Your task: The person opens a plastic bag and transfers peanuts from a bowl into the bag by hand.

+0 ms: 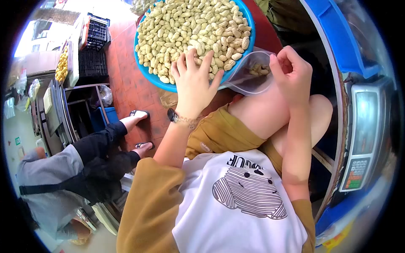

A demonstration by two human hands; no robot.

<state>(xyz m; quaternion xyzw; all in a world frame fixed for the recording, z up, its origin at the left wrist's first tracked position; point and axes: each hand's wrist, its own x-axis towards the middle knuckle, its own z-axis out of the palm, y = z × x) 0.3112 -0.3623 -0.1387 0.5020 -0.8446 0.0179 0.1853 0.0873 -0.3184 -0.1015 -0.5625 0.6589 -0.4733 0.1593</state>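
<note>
Spilling looks like the main risk: the peanuts (192, 29) are heaped close to the rim of the blue basin (252, 31), so a brisk sweep of the left hand (196, 86) could push some over the edge just beside its thumb and down to the tiled floor (122, 59). The clear plastic bag (244, 82) is another weak spot, since it is thin and limp and appears to be gripped at one side of its mouth only; the opening could fold in, or slip out of the pinch of the right hand (293, 74), and peanuts could then miss it. As for the fingers, those of the left hand are spread wide and rest on the near part of the heap, with peanuts beneath and beyond their tips and none clearly grasped. The right thumb and fingers are drawn narrow, seemingly on the bag's edge, though the exact contact is hard to tell. The bag hangs between the two hands, its contents (258, 69) just left of the right thumb.
</note>
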